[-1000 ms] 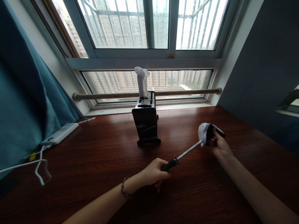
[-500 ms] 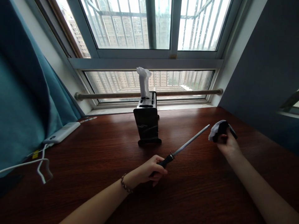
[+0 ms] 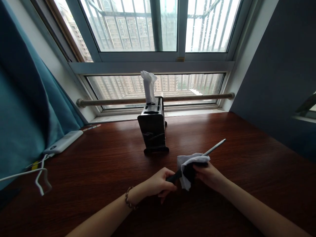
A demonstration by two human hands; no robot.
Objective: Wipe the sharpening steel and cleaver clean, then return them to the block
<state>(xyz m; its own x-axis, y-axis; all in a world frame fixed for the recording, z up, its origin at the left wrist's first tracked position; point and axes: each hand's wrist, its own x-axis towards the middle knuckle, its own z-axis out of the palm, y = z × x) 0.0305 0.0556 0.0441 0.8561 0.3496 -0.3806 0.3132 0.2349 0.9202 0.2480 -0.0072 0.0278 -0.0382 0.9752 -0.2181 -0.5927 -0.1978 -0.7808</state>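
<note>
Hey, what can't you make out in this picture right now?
All in the head view:
- Lower part of the metal rod: covered by the white cloth.
- Back end of the handle: hidden in the left hand.
- Black thing in the right hand: too dark to identify.
- White cable's far end: cut off by the left edge.

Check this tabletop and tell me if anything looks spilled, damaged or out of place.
Nothing looks spilled or damaged. The black-handled grey metal rod in the left hand looks straight where visible. Only the thin white cable seems untidy, lying in a loose bend near the white rectangular box.
</note>
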